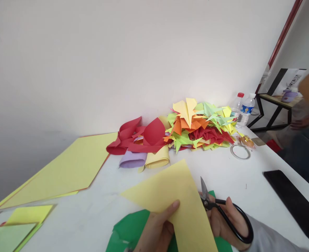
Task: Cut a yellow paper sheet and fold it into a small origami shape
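Observation:
My left hand (161, 227) grips a sheet of yellow paper (175, 189), thumb on top and the fingers hidden beneath. In my right hand (226, 220) is a pair of black-handled scissors (209, 203), blades pointing up and away from me and parted a little. The scissors are at the right edge of the yellow sheet; whether the lower blade touches it I cannot tell. Under both hands lies green paper (130, 227), partly covered by the yellow sheet.
Large yellow sheets (73, 168) and smaller coloured papers (15, 227) lie left. Against the wall are red paper shapes (151, 136), rolled papers (158, 157) and folded paper pieces (196, 126). Two bottles (246, 110), tape (240, 152) and a black phone (293, 203) are right. A person (306, 122) is beyond.

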`<state>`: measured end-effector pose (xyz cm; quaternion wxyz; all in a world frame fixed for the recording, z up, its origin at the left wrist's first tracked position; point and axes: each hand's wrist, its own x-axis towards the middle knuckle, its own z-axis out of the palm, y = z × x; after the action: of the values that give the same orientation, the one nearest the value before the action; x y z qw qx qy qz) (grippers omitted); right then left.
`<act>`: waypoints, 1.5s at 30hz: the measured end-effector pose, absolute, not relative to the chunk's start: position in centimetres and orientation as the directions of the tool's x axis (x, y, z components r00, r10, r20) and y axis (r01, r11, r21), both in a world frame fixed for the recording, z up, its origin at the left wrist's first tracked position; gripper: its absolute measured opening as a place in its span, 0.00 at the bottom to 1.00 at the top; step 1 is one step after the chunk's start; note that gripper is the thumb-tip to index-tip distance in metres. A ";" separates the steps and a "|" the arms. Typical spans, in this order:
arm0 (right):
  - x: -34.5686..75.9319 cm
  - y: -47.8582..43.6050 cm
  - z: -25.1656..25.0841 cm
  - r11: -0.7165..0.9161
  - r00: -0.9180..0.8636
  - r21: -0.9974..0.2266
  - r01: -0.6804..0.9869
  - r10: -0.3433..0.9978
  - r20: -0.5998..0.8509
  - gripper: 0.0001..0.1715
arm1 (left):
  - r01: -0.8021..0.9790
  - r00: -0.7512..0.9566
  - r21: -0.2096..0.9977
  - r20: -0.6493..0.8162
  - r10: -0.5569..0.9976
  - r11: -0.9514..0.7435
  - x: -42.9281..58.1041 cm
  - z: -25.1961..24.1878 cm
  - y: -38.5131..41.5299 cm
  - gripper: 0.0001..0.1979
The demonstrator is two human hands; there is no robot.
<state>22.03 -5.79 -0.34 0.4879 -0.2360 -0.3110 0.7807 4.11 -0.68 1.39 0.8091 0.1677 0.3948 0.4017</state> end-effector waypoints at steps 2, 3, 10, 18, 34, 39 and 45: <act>22.0 -5.8 -0.2 -0.322 -0.403 -0.713 -0.623 0.913 -0.060 0.48 | -0.520 0.359 0.591 -0.505 0.785 0.617 4.2 1.4 -0.7 0.34; 22.0 -5.8 -0.2 -0.317 -0.395 -0.706 -0.633 0.917 -0.057 0.48 | -0.521 0.351 0.591 -0.509 0.786 0.616 4.2 1.4 -0.7 0.34; 22.0 -5.7 -0.1 -0.302 -0.378 -0.641 -0.706 0.925 -0.020 0.44 | -0.527 0.318 0.576 -0.548 0.774 0.625 4.3 1.7 -0.6 0.34; 22.0 -5.7 0.3 -0.312 -0.376 -0.665 -0.678 0.925 -0.051 0.47 | -0.527 0.290 0.592 -0.549 0.784 0.609 4.2 1.4 -0.5 0.32; 22.5 -6.0 -1.8 -0.376 -0.415 -0.656 -0.655 0.904 -0.104 0.53 | -0.518 0.250 0.611 -0.561 0.789 0.598 4.2 1.9 -0.6 0.35; 22.3 -6.0 -1.8 -0.387 -0.435 -0.672 -0.632 0.894 -0.106 0.52 | -0.491 0.328 0.618 -0.522 0.787 0.614 4.2 1.7 -0.7 0.35; 22.1 -5.9 -1.3 -0.358 -0.425 -0.668 -0.653 0.903 -0.068 0.50 | -0.493 0.354 0.615 -0.504 0.788 0.615 4.2 1.5 -0.7 0.36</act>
<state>22.10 -5.91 -1.35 0.4894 -0.2188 -0.2854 0.7944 4.20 -0.71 1.48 0.8024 0.1820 0.4046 0.3993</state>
